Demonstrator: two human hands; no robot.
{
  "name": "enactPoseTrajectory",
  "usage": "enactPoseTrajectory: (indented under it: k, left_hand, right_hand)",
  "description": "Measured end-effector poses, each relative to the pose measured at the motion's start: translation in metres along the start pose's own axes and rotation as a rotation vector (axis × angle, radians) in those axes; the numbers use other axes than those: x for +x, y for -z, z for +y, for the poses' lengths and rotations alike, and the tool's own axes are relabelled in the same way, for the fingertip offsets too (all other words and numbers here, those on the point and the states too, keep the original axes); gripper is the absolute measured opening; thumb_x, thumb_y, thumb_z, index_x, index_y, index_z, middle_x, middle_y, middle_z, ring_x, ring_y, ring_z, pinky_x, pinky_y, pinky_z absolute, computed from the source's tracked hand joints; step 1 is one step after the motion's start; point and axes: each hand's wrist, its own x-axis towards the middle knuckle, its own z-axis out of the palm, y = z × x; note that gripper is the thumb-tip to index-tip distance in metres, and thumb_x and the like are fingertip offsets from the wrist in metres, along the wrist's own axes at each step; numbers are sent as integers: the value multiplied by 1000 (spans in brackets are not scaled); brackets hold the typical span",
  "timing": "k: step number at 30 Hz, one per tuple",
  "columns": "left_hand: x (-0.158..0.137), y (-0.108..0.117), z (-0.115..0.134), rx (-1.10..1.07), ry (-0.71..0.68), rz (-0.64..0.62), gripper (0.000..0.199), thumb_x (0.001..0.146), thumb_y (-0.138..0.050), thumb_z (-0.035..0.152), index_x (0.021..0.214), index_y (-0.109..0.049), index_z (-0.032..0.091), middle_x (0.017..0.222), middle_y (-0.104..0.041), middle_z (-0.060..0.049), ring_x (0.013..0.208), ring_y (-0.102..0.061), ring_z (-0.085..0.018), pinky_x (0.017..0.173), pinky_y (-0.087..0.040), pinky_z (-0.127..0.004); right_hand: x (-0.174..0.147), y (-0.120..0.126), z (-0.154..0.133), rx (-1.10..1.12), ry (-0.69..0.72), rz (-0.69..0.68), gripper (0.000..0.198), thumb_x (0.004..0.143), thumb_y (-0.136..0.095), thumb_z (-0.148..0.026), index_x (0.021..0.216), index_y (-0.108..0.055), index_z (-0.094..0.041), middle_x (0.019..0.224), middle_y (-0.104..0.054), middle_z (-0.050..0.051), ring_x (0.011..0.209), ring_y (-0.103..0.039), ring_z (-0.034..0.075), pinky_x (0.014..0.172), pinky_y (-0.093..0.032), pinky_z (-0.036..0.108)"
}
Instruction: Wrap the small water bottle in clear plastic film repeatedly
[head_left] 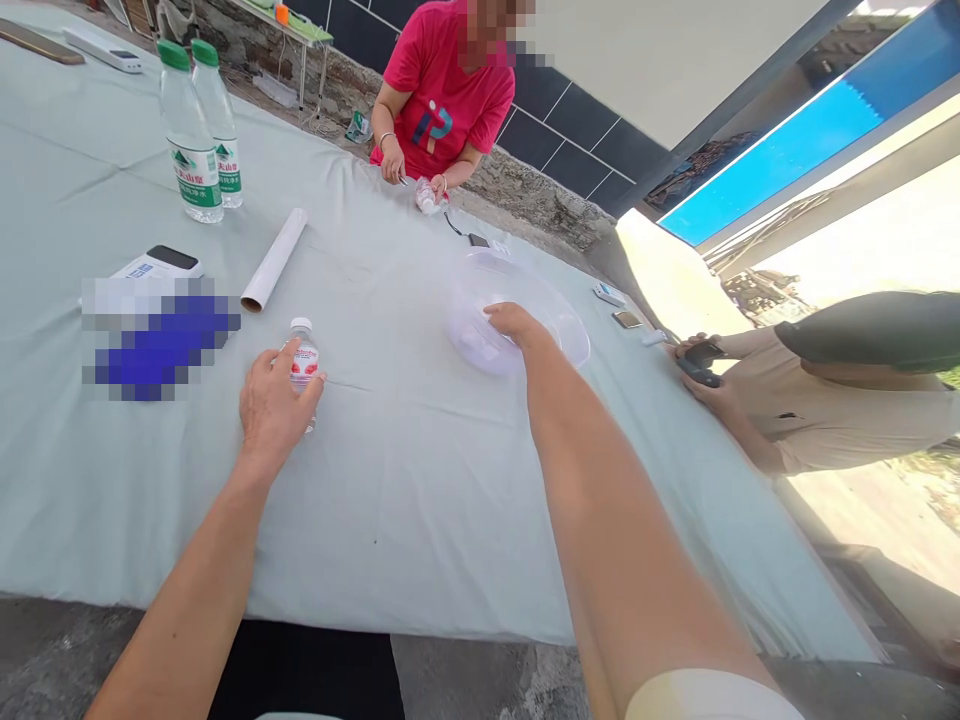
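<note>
My left hand (276,400) is closed around a small clear plastic bottle (304,352) with a white cap and a red-and-white label. The bottle stands upright on the cloth. Farther right, a translucent, faintly purple plastic basin (469,335) has my right hand (514,322) at its middle. That hand's fingers are bent and appear to grip the basin, though some are hidden below the hand. A white roll (274,260) lies beyond the small bottle, its hollow brown core facing me.
Two green-capped water bottles (193,165) stand at the back left of the cloth-covered table (420,480). Nearer lies a white box (154,268) beside a blurred blue item (161,345). Across the table, a person in red (435,100) handles a clear plastic item; another person (780,400) holds a dark device at right.
</note>
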Motion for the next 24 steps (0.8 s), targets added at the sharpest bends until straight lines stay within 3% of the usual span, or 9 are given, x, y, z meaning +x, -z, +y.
enactPoseTrajectory:
  k: [3,6,10,13,16,20,22,24]
  left_hand:
    - [0,4,-1,10,-22,14,48,90,-58,40,135,-61,26,143,-55,-15,117,-61,-35,97,-50,-52]
    - [0,9,-2,89,-67,83,33,90,-59,30,121,-70,24,141,-57,-17,123,-58,-41,96,-48,-60]
    - [-1,8,-5,87,-185,315,28,88,-54,11,105,-74,24,141,-57,-17,139,-45,-45,105,-35,-71]
    - [-9,-3,1,-28,-331,323,28,89,-52,10,100,-74,24,137,-60,-15,143,-42,-41,115,-29,-67]
    - [-23,-18,15,-234,-384,117,29,94,-49,21,114,-69,24,129,-65,-13,128,-58,-31,108,-45,-53]
    - [-34,-35,29,-695,-45,-414,50,90,-57,52,130,-60,22,115,-69,-11,104,-68,-25,84,-57,-40]
    - [-33,-40,32,-895,66,-595,55,83,-64,61,117,-65,18,100,-71,-11,95,-68,-24,80,-56,-37]
    - [-31,-43,35,-986,69,-679,45,78,-71,59,92,-69,17,78,-67,-6,78,-66,-20,75,-54,-34]
  right_hand:
    - [-14,9,-10,134,-70,229,37,84,-52,-22,116,-69,-17,123,-69,14,123,-60,27,110,-43,53]
    - [-55,19,-34,581,17,457,25,90,-50,-34,102,-68,-21,114,-69,8,112,-64,20,103,-49,43]
    - [-144,5,-64,1092,129,180,32,89,-61,-53,81,-64,-22,86,-67,2,90,-70,17,84,-55,35]
    - [-201,-28,-71,1260,10,49,23,81,-74,-41,79,-60,-24,75,-63,-4,75,-67,12,77,-54,30]
    - [-230,-64,-70,1432,-132,13,25,73,-79,-30,89,-60,-27,75,-63,-7,70,-64,10,73,-53,27]
    - [-243,-93,-74,1590,-258,-78,41,67,-82,-32,101,-59,-30,79,-66,-7,69,-64,11,69,-53,27]
    - [-248,-98,-78,1568,-280,-195,46,66,-85,-35,102,-58,-29,82,-69,-5,68,-65,13,65,-53,28]
    - [-252,-100,-79,1509,-281,-322,49,65,-86,-40,103,-58,-28,82,-70,-4,66,-65,14,60,-51,28]
